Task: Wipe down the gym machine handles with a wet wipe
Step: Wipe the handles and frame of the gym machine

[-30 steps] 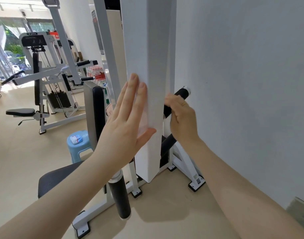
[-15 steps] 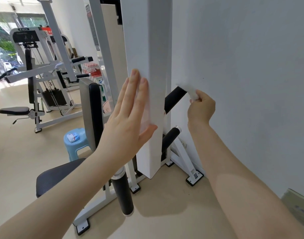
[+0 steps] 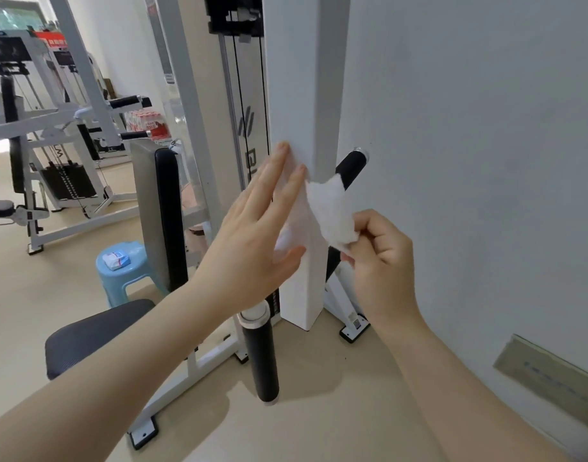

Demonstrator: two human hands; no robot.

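- Your left hand (image 3: 252,235) is nearest the middle of the view, fingers straight and spread, palm flat against the face of the white post (image 3: 299,95) of the machine.
- Your right hand (image 3: 377,248) is just beside it on the wall side, fingers curled, pinching a crumpled white wipe (image 3: 332,211) between thumb and fingertips.
- The wipe hangs in front of the post's edge, its upper corner reaching the lower part of the upper handle (image 3: 352,168); you cannot tell whether it touches the grip.
- That upper handle is a black grip with a silver end cap, tilted up toward the grey wall (image 3: 469,161) and sticking out from behind the post.
- Below your left wrist, a second black handle (image 3: 262,361) points down toward the floor (image 3: 319,411), with a white collar at its top.
- A dark padded seat (image 3: 92,331) sits low on your left, partly covered by your left forearm.
- Behind the seat stands an upright back pad (image 3: 166,215), black on its edge.
- A light blue stool (image 3: 126,278) stands on the floor beside the back pad, with a small packet (image 3: 116,261) lying on top of it.
- Two thin black cables (image 3: 239,95) run down the machine's frame just left of the post.
- Farther back on your left stands another white machine (image 3: 52,135) with black pads and a weight stack.
- Beyond it, red-and-white packs (image 3: 149,123) sit stacked near the far wall.
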